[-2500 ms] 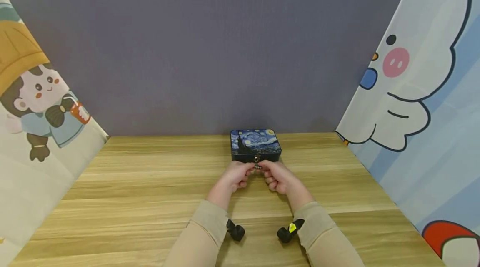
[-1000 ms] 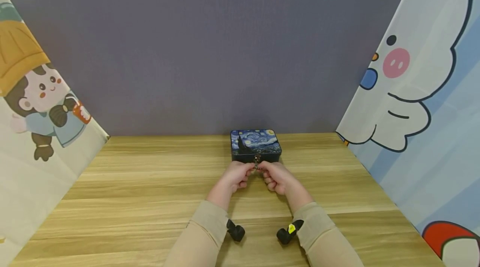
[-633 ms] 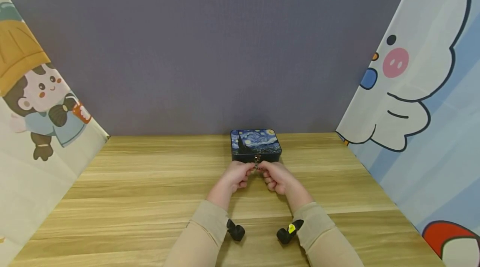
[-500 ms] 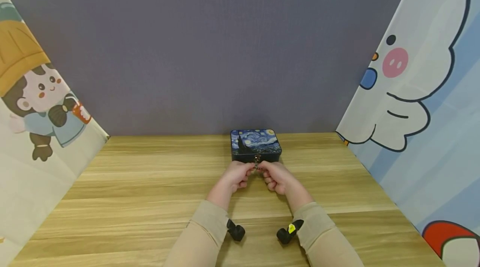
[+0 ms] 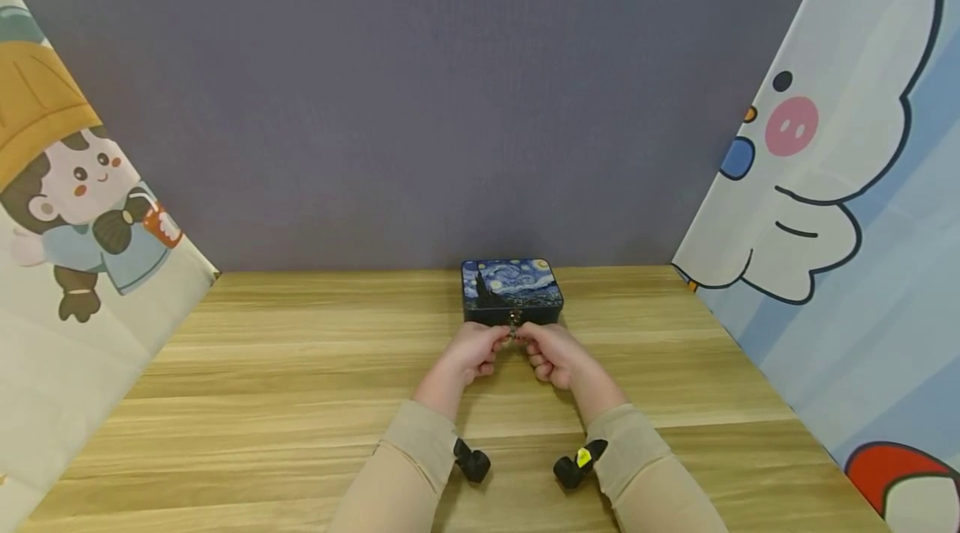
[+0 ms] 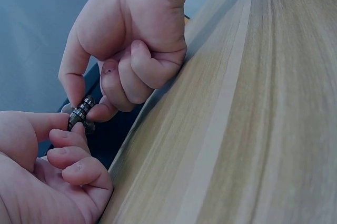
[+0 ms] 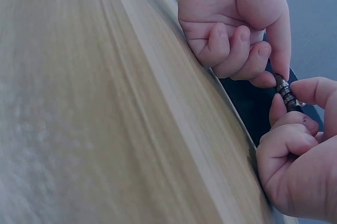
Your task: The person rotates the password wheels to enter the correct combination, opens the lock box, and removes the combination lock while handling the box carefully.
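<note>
A small tin box [image 5: 513, 281] with a starry night-sky painting on its lid stands closed at the back of the table, its metal clasp [image 5: 515, 317] facing me. At the clasp hangs a small dark combination padlock [image 6: 81, 110] with ringed number dials. My left hand [image 5: 475, 348] pinches one end of this lock between thumb and forefinger. From the other side, my right hand [image 5: 553, 352] pinches the opposite end near the dials. The remaining fingers of both hands are curled in. Which digits the dials show is too small to read; fingertips hide part of the lock.
The wood-grain table [image 5: 300, 400] spreads around the box. Behind it rises a grey panel [image 5: 420, 100]. Cartoon-printed sheets stand at the left [image 5: 97, 266] and right [image 5: 832, 166]. A small black wrist camera is strapped to each sleeve.
Almost nothing differs. Both hands keep the same place and grip at the padlock, and the box stays where it was; any small finger motion on the dials cannot be made out.
</note>
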The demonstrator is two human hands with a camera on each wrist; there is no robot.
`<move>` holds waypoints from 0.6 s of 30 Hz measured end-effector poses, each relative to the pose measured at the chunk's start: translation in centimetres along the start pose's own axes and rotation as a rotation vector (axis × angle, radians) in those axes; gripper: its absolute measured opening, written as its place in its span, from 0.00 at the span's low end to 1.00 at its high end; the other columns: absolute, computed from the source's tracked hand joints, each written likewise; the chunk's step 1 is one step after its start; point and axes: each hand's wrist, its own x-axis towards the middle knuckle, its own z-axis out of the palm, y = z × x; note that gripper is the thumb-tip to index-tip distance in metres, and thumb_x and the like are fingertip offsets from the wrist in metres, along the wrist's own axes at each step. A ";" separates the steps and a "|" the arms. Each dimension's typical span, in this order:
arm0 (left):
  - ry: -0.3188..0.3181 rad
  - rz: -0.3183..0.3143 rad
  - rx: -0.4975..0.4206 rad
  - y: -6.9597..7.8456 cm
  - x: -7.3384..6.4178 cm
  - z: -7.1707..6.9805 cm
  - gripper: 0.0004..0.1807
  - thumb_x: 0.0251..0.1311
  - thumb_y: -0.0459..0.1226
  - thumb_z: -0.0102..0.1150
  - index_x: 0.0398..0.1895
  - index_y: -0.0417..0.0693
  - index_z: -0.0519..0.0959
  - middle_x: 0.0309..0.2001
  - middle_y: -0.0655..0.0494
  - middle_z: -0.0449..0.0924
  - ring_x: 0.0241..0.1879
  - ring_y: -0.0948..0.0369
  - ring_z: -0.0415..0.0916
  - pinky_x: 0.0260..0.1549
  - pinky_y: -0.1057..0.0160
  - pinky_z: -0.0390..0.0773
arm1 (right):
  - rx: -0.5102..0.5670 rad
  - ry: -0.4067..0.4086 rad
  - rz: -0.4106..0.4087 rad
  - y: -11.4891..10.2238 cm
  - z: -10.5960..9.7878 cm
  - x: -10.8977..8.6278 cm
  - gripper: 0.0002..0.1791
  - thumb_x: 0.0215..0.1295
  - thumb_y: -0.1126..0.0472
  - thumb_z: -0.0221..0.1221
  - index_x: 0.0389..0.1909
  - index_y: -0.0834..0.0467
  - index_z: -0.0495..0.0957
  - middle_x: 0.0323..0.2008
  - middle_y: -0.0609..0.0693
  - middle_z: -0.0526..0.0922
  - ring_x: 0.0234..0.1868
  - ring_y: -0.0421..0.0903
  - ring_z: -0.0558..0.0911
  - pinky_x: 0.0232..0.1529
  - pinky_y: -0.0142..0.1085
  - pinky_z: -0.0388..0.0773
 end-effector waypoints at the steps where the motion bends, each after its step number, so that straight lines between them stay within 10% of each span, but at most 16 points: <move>1: 0.001 0.000 0.002 0.0 0.0 0.0 0.14 0.71 0.40 0.58 0.34 0.34 0.78 0.20 0.59 0.66 0.15 0.65 0.55 0.15 0.68 0.58 | 0.001 0.001 0.002 0.0 0.0 0.0 0.11 0.64 0.59 0.59 0.37 0.65 0.75 0.16 0.42 0.59 0.13 0.35 0.54 0.12 0.27 0.50; 18: 0.008 -0.003 0.006 -0.1 0.3 0.0 0.14 0.71 0.40 0.58 0.34 0.35 0.78 0.21 0.58 0.66 0.15 0.65 0.56 0.15 0.68 0.59 | 0.008 0.011 -0.002 0.1 0.0 0.1 0.10 0.64 0.60 0.59 0.36 0.65 0.75 0.16 0.42 0.60 0.13 0.35 0.55 0.12 0.27 0.50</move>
